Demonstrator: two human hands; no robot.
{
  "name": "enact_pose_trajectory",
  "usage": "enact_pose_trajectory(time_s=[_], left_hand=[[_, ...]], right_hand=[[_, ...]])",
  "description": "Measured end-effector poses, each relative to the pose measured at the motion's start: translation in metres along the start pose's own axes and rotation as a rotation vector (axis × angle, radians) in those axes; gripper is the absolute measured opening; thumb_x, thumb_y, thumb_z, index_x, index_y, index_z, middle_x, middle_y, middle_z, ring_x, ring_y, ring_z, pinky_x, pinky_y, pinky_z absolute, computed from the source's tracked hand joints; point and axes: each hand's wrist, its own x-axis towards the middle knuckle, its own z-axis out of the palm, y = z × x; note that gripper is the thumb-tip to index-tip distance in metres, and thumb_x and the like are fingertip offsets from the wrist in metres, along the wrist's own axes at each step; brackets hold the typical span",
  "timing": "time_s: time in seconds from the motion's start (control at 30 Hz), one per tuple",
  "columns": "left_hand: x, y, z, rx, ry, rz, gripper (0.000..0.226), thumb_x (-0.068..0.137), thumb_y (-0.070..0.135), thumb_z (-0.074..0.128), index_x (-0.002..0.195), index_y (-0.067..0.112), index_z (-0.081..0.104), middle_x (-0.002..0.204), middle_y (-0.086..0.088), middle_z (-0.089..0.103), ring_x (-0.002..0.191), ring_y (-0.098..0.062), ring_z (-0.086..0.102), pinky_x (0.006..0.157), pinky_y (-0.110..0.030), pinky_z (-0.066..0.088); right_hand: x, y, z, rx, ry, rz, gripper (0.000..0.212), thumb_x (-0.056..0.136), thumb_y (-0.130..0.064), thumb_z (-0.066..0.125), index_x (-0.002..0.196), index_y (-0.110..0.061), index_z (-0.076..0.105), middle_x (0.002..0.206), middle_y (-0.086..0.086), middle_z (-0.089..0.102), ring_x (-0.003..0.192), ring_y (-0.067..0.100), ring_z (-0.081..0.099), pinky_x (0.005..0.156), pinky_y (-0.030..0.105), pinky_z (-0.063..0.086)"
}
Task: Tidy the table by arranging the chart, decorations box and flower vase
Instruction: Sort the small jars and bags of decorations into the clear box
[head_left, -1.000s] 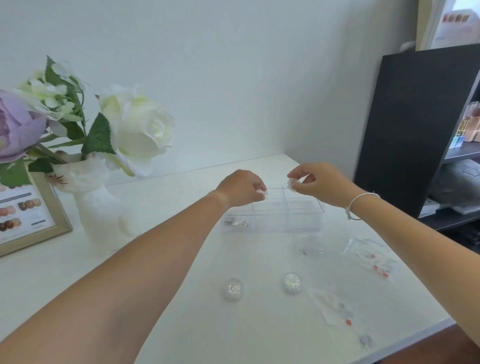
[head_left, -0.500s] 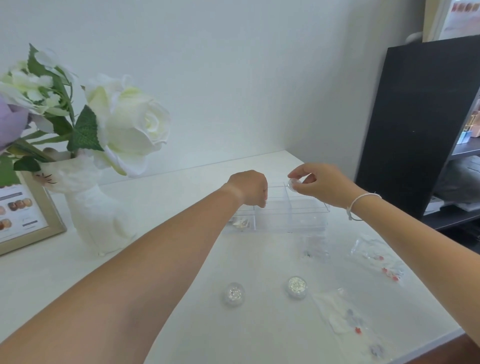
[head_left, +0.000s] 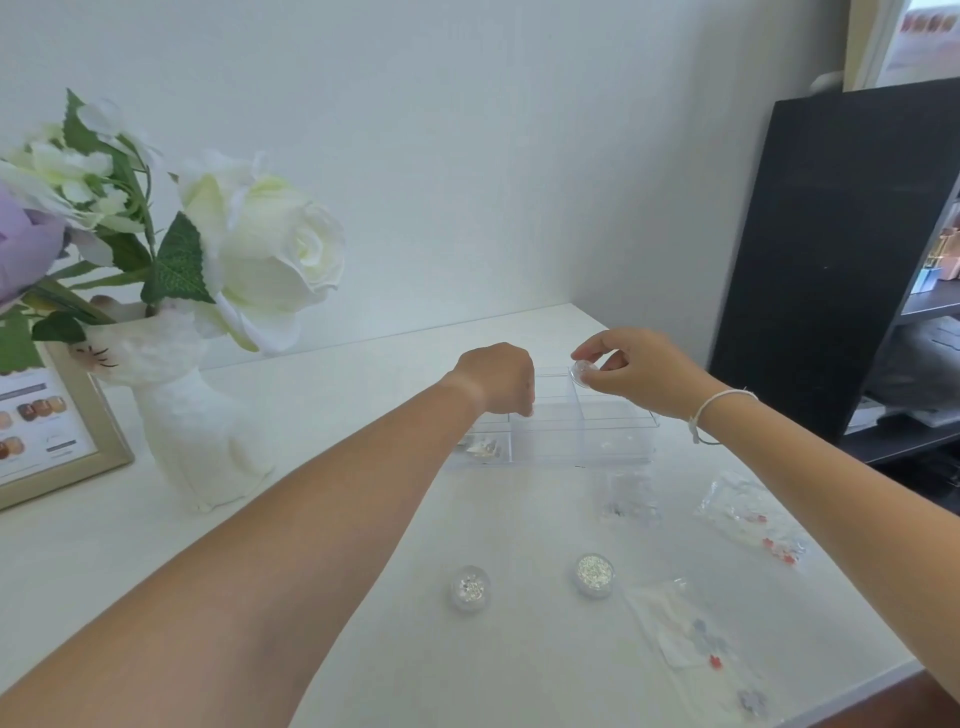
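Note:
A clear plastic decorations box with several compartments lies on the white table, near the back. My left hand hovers over the box's left half, fingers curled downward; whether it holds anything is hidden. Above the box's right half, my right hand pinches a small round clear jar. The white cat-shaped flower vase with white and purple flowers stands at the left. Behind it leans the framed chart, partly cut off by the frame edge.
Two small round jars of silver glitter sit on the near part of the table. Clear sachets with red bits lie at the right. A black shelf unit stands beyond the table's right edge.
My left hand has dropped lower, onto the left half of the box. My right hand stays above the box with the small jar.

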Motion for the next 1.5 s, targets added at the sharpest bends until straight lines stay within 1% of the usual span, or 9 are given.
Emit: enact_pose_trajectory(time_s=[0.2, 0.33, 0.43, 0.6, 0.73, 0.87, 1.1, 1.37, 1.5], left_hand=[[-0.009, -0.011, -0.005, -0.118, 0.115, 0.043, 0.022, 0.085, 0.025, 0.058, 0.106, 0.021, 0.067, 0.119, 0.005, 0.06, 0.11, -0.015, 0.052, 0.081, -0.026, 0.038], [-0.021, -0.034, -0.006, -0.265, 0.216, 0.028, 0.019, 0.085, 0.024, 0.058, 0.1, 0.024, 0.069, 0.115, 0.005, 0.062, 0.105, -0.014, 0.053, 0.086, -0.029, 0.043], [-0.031, -0.055, -0.001, -0.325, 0.272, -0.004, 0.02, 0.084, 0.024, 0.059, 0.101, 0.026, 0.068, 0.115, 0.006, 0.062, 0.101, -0.013, 0.05, 0.085, -0.028, 0.042], [-0.046, -0.082, 0.01, -0.416, 0.217, -0.03, 0.036, 0.082, 0.039, 0.064, 0.116, 0.029, 0.062, 0.131, 0.009, 0.054, 0.125, -0.012, 0.043, 0.096, -0.022, 0.031], [-0.052, -0.092, 0.016, -0.436, 0.151, -0.072, 0.053, 0.08, 0.047, 0.064, 0.128, 0.028, 0.053, 0.143, 0.01, 0.043, 0.133, -0.009, 0.036, 0.1, -0.019, 0.023], [-0.054, -0.095, 0.019, -0.466, 0.145, -0.075, 0.06, 0.078, 0.051, 0.064, 0.13, 0.025, 0.051, 0.144, 0.011, 0.043, 0.134, -0.006, 0.036, 0.102, -0.018, 0.023], [-0.056, -0.095, 0.022, -0.492, 0.151, -0.072, 0.06, 0.079, 0.051, 0.062, 0.132, 0.024, 0.049, 0.144, 0.012, 0.043, 0.134, -0.003, 0.036, 0.103, -0.016, 0.022], [-0.057, -0.095, 0.024, -0.537, 0.158, -0.081, 0.06, 0.08, 0.049, 0.063, 0.133, 0.024, 0.05, 0.144, 0.012, 0.044, 0.132, -0.003, 0.038, 0.102, -0.016, 0.023], [-0.058, -0.093, 0.024, -0.555, 0.164, -0.088, 0.059, 0.08, 0.048, 0.063, 0.132, 0.024, 0.05, 0.143, 0.012, 0.045, 0.13, -0.005, 0.041, 0.103, -0.018, 0.027]], right_hand=[[0.006, -0.001, 0.005, 0.008, -0.005, -0.015, 0.005, 0.085, -0.024, 0.062, 0.089, -0.026, 0.064, 0.049, -0.04, 0.053, 0.042, -0.009, 0.048, 0.039, 0.001, 0.031], [0.012, -0.001, 0.012, 0.017, -0.006, -0.028, 0.005, 0.083, -0.026, 0.064, 0.085, -0.03, 0.064, 0.056, -0.036, 0.057, 0.046, -0.009, 0.048, 0.044, 0.0, 0.034], [0.017, -0.001, 0.019, -0.033, -0.022, -0.04, 0.005, 0.082, -0.029, 0.063, 0.084, -0.034, 0.063, 0.078, -0.023, 0.06, 0.058, -0.002, 0.053, 0.056, 0.007, 0.039], [0.026, 0.0, 0.028, -0.173, -0.085, -0.025, 0.006, 0.082, -0.027, 0.061, 0.087, -0.029, 0.064, 0.093, -0.013, 0.062, 0.072, 0.002, 0.051, 0.069, 0.018, 0.041], [0.03, -0.002, 0.033, -0.316, -0.146, 0.012, 0.01, 0.082, -0.024, 0.058, 0.09, -0.025, 0.064, 0.103, -0.006, 0.066, 0.095, 0.015, 0.054, 0.091, 0.03, 0.039], [0.034, -0.004, 0.038, -0.479, -0.174, 0.021, 0.012, 0.082, -0.022, 0.056, 0.091, -0.023, 0.064, 0.106, -0.007, 0.066, 0.104, 0.017, 0.054, 0.084, 0.028, 0.029], [0.042, -0.011, 0.044, -0.641, -0.248, 0.057, 0.01, 0.079, -0.018, 0.055, 0.086, -0.021, 0.061, 0.1, -0.002, 0.069, 0.096, 0.019, 0.058, 0.089, 0.033, 0.031], [0.043, -0.014, 0.046, -0.706, -0.278, 0.064, 0.015, 0.078, -0.02, 0.058, 0.09, -0.02, 0.067, 0.098, -0.001, 0.072, 0.095, 0.019, 0.062, 0.088, 0.034, 0.034], [0.037, -0.011, 0.043, -0.644, -0.202, 0.023, 0.015, 0.082, -0.023, 0.053, 0.089, -0.021, 0.066, 0.1, -0.004, 0.071, 0.095, 0.018, 0.059, 0.086, 0.031, 0.032]])
